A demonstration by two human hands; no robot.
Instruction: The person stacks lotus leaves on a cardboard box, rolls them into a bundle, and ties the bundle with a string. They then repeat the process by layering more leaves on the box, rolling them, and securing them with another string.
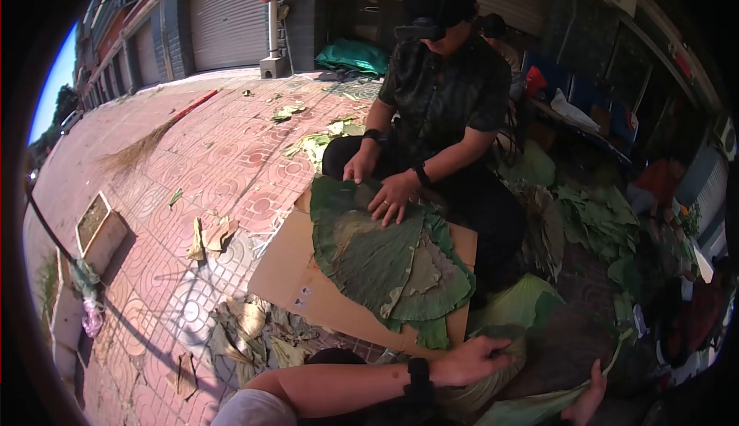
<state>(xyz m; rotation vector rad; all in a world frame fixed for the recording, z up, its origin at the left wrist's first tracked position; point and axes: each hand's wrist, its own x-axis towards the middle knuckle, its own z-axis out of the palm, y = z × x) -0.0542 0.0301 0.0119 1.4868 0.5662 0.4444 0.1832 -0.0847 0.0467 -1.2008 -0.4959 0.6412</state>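
My left hand (471, 360), with a dark band at its wrist, reaches in from the lower left. Its fingers are curled on a large lotus leaf (566, 349), green at the rim and dark brownish in the middle. At the lower right my right hand (589, 400) grips the folded edge of that leaf; part of this hand is hidden behind it. Across from me, a seated person rests both hands on a stack of lotus leaves (369, 253). The stack lies on a flattened cardboard sheet (289, 280).
Dry leaf scraps (250, 326) lie on the paving near the cardboard. More lotus leaves (593, 218) are heaped at the right. A broom (158, 137) lies behind on the left, and planter boxes (104, 233) stand at the left edge. Other people sit at the right.
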